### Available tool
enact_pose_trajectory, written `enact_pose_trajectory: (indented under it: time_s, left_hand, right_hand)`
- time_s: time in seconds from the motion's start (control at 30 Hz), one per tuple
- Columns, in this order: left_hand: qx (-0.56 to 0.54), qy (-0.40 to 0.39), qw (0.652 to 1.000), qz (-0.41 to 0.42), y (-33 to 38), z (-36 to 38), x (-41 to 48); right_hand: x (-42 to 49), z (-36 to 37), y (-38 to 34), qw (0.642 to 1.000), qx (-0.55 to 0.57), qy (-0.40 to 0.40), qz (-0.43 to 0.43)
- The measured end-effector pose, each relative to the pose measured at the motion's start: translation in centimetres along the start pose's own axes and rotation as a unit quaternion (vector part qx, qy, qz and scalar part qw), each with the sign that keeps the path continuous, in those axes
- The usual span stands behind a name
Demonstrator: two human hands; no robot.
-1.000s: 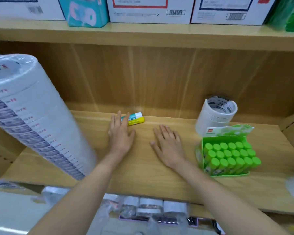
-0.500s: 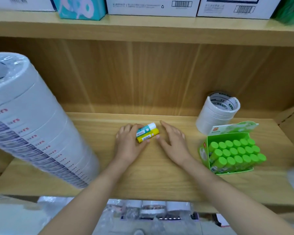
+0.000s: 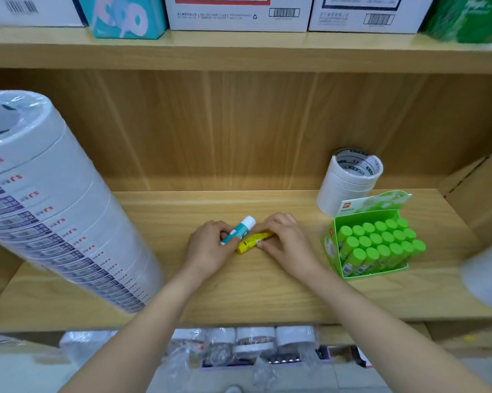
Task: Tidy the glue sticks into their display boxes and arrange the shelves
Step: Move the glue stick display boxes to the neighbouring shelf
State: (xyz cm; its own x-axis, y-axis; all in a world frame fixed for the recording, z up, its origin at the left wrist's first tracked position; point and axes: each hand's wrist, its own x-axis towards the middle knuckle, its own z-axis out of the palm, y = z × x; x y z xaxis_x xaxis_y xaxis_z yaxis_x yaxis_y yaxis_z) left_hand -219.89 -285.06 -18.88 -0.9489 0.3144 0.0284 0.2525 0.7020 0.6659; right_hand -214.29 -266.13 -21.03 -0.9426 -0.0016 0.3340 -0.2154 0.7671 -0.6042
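Teal glue stick [image 3: 243, 226]: left of the green display box [image 3: 361, 216], left hand [image 3: 210, 248] fingers curled round it.
Yellow glue stick [image 3: 249, 244]: just beside the teal one, right hand [image 3: 287, 239] fingertips pinching it.

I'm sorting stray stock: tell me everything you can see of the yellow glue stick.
The yellow stick is a plastic-looking tube with a dark-printed label. It lies on its side, slanted, on the wooden shelf. The right hand curls its fingers over its far end; the left hand pinches a teal stick close beside it. Whether the two sticks touch is unclear.
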Motion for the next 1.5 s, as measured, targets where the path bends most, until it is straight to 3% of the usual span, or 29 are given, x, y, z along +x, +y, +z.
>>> enact_pose_trajectory:
  time_s: [0.13, 0.27, 0.43, 0.67, 0.87, 1.0, 1.13, 1.27, 1.33, 1.5]
  left_hand:
    - [-0.188, 0.018, 0.980, -0.059, -0.3, 0.0, -0.3]
    - [-0.301, 0.041, 0.950, -0.072, 1.3, -0.1, -2.2]
    - [-0.372, 0.019, 0.923, -0.097, 4.2, 0.9, -5.5]
    - [-0.474, 0.003, 0.877, -0.084, 8.2, 2.8, -11.2]
    - [-0.448, -0.098, 0.889, -0.008, 12.2, 5.1, -14.3]
    - [-0.445, -0.130, 0.886, -0.017, 15.1, 6.4, -14.7]
    - [-0.367, -0.125, 0.922, 0.005, 16.4, 8.0, -12.9]
    - [-0.222, -0.054, 0.973, 0.022, 15.5, 9.4, -10.3]
    - [-0.195, -0.056, 0.979, 0.027, 15.2, 9.9, -9.2]
    - [-0.247, -0.108, 0.961, 0.057, 15.1, 11.6, -6.9]
  right_hand:
    - [-0.8, -1.0, -0.4, 0.999, 0.010, 0.007, 0.039]
    - [-2.1, -2.5, -2.1, 0.970, 0.198, 0.039, 0.133]
    - [-3.8, -5.1, -4.2, 0.947, 0.279, 0.108, 0.117]
    - [-8.0, -8.9, -3.6, 0.948, 0.299, 0.067, 0.081]
    - [-12.1, -12.0, -3.3, 0.904, 0.425, 0.004, 0.055]
    - [-14.3, -14.5, -2.0, 0.897, 0.434, -0.005, 0.084]
    - [-15.3, -16.6, -0.3, 0.893, 0.423, 0.089, 0.128]
    - [-15.8, -18.6, 2.0, 0.894, 0.365, 0.201, 0.166]
    - [-15.9, -19.3, 3.0, 0.893, 0.342, 0.229, 0.185]
    - [-14.7, -18.5, 4.3, 0.877, 0.345, 0.232, 0.241]
